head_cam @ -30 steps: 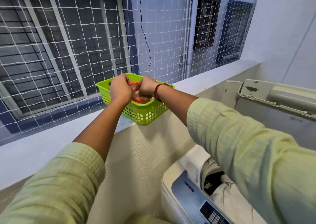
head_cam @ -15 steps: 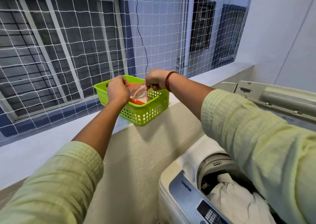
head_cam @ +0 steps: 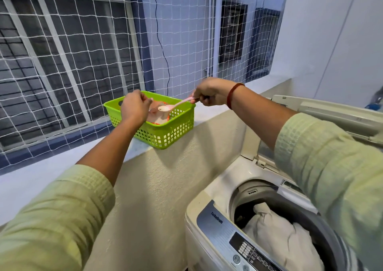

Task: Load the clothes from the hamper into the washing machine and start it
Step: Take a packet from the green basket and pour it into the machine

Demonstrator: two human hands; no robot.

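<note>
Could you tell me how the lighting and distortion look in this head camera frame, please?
Head view: soft bluish daylight, no harsh glare; the green basket throws a faint shadow on the ledge wall; wide-angle bending stretches the sleeves at the edges; the spoon in the right hand is slightly blurred.

Pale ledge (head_cam: 62, 163), green perforated basket (head_cam: 165, 134) resting on it

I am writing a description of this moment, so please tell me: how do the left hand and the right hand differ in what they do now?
The left hand reaches into the green basket and pinches the clear bag; the right hand stays beside the basket, its grip closed on a pink spoon. The right wrist wears a red band; the left wrist is bare. Both hands are raised over the ledge, away from the washing machine.
</note>
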